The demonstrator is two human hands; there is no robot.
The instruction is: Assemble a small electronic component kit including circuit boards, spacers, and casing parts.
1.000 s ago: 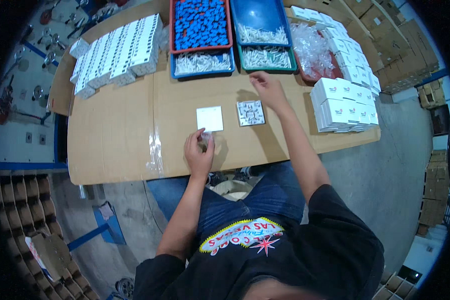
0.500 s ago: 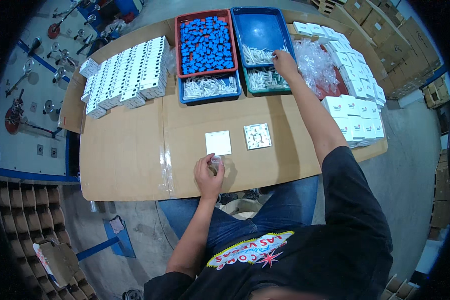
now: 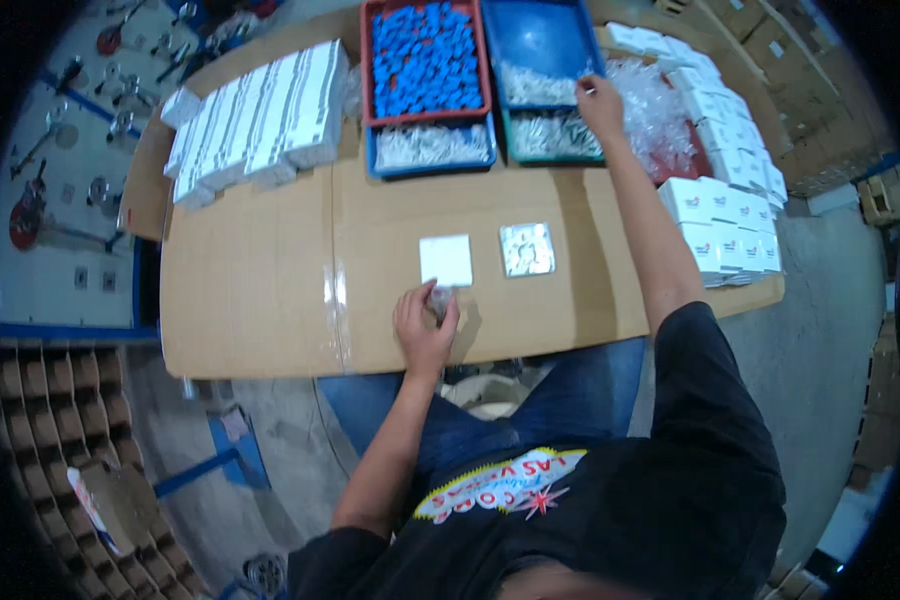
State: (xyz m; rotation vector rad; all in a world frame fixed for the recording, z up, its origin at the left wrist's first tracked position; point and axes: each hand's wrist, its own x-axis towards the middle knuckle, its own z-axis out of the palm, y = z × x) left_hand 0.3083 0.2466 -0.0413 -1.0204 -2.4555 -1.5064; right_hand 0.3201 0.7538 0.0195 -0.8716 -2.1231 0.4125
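Observation:
My left hand [image 3: 426, 326] is curled around a small clear plastic bag [image 3: 440, 299], just in front of a flat white square plate [image 3: 446, 260] on the cardboard tabletop. To the right of that plate lies a square white frame [image 3: 527, 249] with small fittings on its face. My right hand [image 3: 602, 110] is stretched out to the right edge of a blue tray [image 3: 538, 35] that holds small white parts [image 3: 535, 86]. Its thumb and fingers are pinched together. A pale speck shows at the fingertips, too small and blurred to name.
A red tray [image 3: 368, 60] of blue pieces stands above a blue tray [image 3: 378, 170] of white parts. A green tray [image 3: 555, 160] sits beside it. Stacked white boxes [image 3: 260, 110] fill the left; more boxes [image 3: 720, 225] and clear bags [image 3: 650, 115] lie right.
The whole view has shifted, so the tabletop appears higher. My right hand has drawn slightly to the right, off the white parts. My left hand keeps its hold on the bag.

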